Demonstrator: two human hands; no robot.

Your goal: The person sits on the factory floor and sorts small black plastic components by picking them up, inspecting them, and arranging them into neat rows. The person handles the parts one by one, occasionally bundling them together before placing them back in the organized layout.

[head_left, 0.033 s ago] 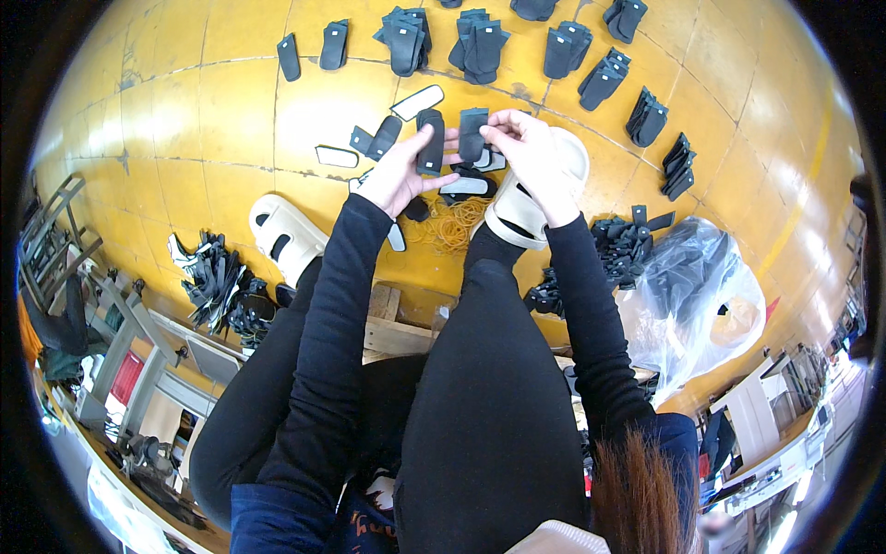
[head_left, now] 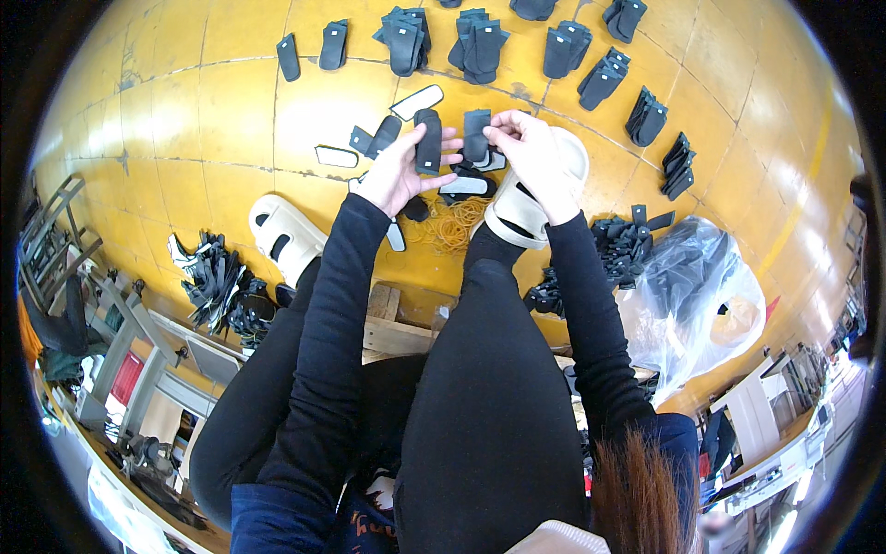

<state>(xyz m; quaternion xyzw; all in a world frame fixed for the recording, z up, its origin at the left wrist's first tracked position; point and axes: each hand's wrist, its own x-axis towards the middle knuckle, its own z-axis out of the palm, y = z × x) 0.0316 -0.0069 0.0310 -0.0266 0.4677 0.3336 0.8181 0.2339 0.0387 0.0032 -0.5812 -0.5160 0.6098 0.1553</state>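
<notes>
Since the earlier frame, the flat, dark-grey oblong piece [head_left: 476,136] had shifted slightly rightward with the right hand [head_left: 521,143], which pinched that single piece by its edge. The left hand [head_left: 395,177] gripped one long, round-ended black piece [head_left: 428,141] just left of it, apart. Two beige perforated clogs [head_left: 303,242] flanked one tangle of thin orange-yellow bands [head_left: 449,231].

The right hand [head_left: 519,148] covers part of the right clog [head_left: 513,214]. The top edge crops some dark pieces [head_left: 533,7].
</notes>
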